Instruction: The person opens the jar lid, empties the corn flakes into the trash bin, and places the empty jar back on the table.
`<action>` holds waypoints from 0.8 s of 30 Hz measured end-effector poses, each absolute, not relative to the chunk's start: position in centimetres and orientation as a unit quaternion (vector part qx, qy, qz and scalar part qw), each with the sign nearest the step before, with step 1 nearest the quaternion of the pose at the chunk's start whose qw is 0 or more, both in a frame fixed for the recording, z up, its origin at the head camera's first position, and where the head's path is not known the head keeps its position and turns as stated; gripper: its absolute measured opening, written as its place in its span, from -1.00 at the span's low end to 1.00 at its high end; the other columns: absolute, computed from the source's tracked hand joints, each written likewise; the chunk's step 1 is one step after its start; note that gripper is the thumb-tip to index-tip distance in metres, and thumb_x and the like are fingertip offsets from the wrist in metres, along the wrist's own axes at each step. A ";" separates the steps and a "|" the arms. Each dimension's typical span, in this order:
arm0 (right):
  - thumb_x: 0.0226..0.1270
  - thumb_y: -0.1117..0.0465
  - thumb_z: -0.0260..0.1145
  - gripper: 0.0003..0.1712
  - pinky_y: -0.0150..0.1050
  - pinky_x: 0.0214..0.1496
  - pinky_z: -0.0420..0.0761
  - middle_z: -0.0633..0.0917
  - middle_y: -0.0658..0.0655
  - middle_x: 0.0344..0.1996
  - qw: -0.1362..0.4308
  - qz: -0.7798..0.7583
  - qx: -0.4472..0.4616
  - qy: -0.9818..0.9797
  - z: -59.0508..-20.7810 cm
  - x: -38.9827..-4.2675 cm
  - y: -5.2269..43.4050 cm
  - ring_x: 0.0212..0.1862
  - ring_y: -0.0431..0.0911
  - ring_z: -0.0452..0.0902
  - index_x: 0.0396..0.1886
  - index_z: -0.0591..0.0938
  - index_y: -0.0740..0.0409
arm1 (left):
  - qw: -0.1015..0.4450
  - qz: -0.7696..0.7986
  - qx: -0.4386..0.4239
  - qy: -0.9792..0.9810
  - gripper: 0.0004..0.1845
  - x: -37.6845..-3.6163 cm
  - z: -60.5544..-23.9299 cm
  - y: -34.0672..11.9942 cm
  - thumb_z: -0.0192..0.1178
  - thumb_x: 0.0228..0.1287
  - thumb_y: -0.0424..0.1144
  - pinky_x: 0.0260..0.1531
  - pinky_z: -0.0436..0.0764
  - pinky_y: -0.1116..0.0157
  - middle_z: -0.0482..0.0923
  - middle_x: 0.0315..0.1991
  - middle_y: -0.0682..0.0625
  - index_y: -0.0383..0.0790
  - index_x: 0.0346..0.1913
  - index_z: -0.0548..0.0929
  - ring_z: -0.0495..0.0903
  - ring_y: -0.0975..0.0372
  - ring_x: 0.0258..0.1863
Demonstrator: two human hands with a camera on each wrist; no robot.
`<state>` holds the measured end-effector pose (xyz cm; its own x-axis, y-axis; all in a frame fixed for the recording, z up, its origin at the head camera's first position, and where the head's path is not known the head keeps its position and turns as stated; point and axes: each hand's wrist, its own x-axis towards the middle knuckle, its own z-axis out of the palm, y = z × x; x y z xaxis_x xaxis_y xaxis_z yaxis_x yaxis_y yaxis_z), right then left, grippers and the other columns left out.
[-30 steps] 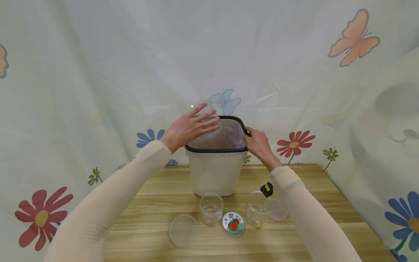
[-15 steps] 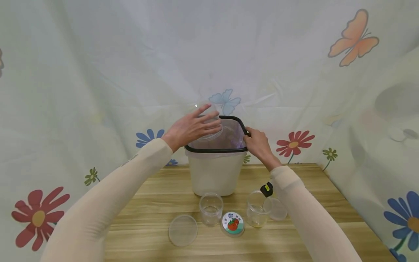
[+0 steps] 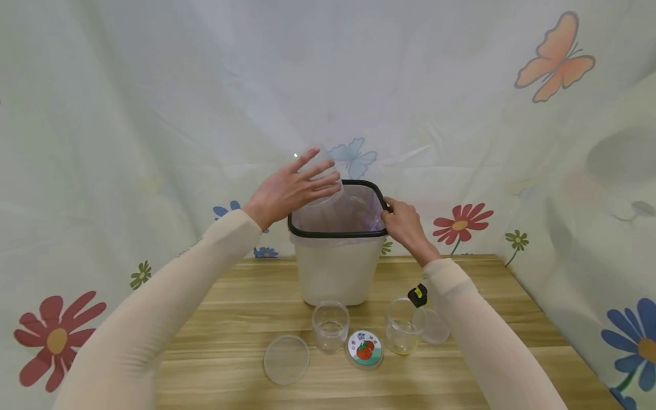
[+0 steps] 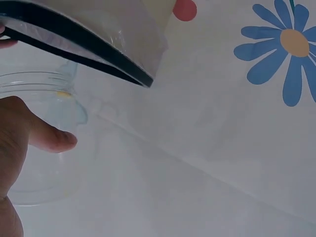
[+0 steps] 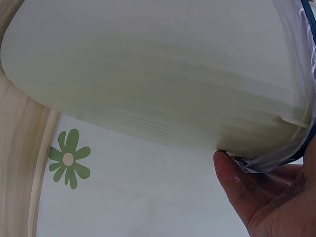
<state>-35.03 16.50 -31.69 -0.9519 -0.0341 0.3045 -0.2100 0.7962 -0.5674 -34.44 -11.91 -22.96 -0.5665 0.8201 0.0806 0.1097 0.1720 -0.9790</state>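
My left hand [image 3: 297, 188] grips a clear plastic jar [image 4: 44, 170] tipped mouth-down over the left part of a white trash bin [image 3: 335, 270]. In the left wrist view the thumb lies across the jar's side, and a small yellowish spot shows near its neck. At the bin's right side, my right hand [image 3: 405, 222] pinches the black rim [image 3: 338, 234] and the edge of a thin plastic liner [image 3: 359, 219]. The right wrist view shows the thumb [image 5: 232, 180] against the bin's outer wall. The bin's bottom is hidden.
Before the bin on the wooden table [image 3: 225, 347] stand two open clear jars, a left jar [image 3: 330, 327] and a right jar [image 3: 404, 336]. A tomato-printed lid [image 3: 365, 349] lies between them. Clear lids lie at left [image 3: 287, 360] and right [image 3: 435, 326]. A flowered curtain [image 3: 205, 114] hangs behind.
The left hand with the inverted jar has shifted slightly up and to the left over the bin. My right hand keeps its hold on the rim; the things on the table stay put.
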 end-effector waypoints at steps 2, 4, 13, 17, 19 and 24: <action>0.47 0.19 -0.06 -0.42 0.10 0.14 0.52 0.62 0.35 0.16 0.142 0.312 0.065 -0.937 -31.7 -35.1 16.6 0.10 0.20 0.56 0.45 0.33 0.22 | 0.318 0.539 -0.352 -0.696 0.32 -34.4 -23.3 -11.8 0.50 0.02 -0.15 0.52 -0.38 -0.15 -0.36 0.62 0.13 0.22 0.57 -0.35 -0.35 0.10 0.61; 0.47 0.19 -0.05 -0.42 0.10 0.14 0.52 0.62 0.35 0.16 0.143 0.312 0.065 -0.937 -31.7 -35.1 16.6 0.10 0.20 0.56 0.45 0.33 0.22 | 0.312 0.534 -0.367 -0.695 0.28 -34.4 -23.7 -11.5 0.48 0.06 -0.20 0.52 -0.37 -0.13 -0.34 0.62 0.14 0.24 0.57 -0.32 -0.34 0.11 0.61; 0.46 0.20 -0.06 -0.42 0.06 0.10 0.53 0.62 0.35 0.16 0.141 0.312 0.063 -0.937 -32.0 -35.1 16.3 0.07 0.17 0.57 0.44 0.34 0.23 | 0.321 0.538 -0.356 -0.693 0.32 -34.4 -23.3 -11.5 0.50 0.03 -0.11 0.51 -0.39 -0.16 -0.35 0.62 0.13 0.22 0.57 -0.37 -0.37 0.09 0.61; 0.47 0.19 -0.07 -0.41 0.05 0.07 0.52 0.62 0.35 0.17 0.139 0.310 0.063 -0.938 -31.9 -35.0 16.3 0.03 0.16 0.56 0.45 0.33 0.23 | 0.338 0.516 -0.341 -0.710 0.34 -33.9 -21.8 -12.0 0.51 0.00 -0.10 0.51 -0.39 -0.16 -0.36 0.62 0.08 0.14 0.58 -0.37 -0.35 0.07 0.61; 0.47 0.19 -0.07 -0.41 0.05 0.07 0.51 0.61 0.35 0.18 0.137 0.310 0.064 -0.939 -31.8 -35.0 16.3 0.03 0.17 0.56 0.46 0.31 0.23 | 0.347 0.501 -0.332 -0.719 0.32 -33.8 -21.1 -12.1 0.50 0.01 -0.11 0.51 -0.39 -0.15 -0.35 0.63 0.07 0.13 0.58 -0.35 -0.35 0.08 0.61; 0.47 0.19 -0.07 -0.41 0.03 0.05 0.51 0.60 0.35 0.19 0.136 0.310 0.061 -0.939 -31.8 -35.1 16.3 0.03 0.16 0.56 0.46 0.31 0.23 | 0.343 0.494 -0.347 -0.719 0.32 -34.0 -21.1 -12.2 0.51 0.00 -0.13 0.51 -0.40 -0.14 -0.32 0.63 0.08 0.13 0.58 -0.33 -0.34 0.08 0.61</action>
<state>-35.14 16.33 -31.75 -0.9555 -0.0307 0.2934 -0.1995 0.7998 -0.5662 -34.02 -12.19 -21.14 -0.5234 0.8388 0.1502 0.1603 0.2700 -0.9494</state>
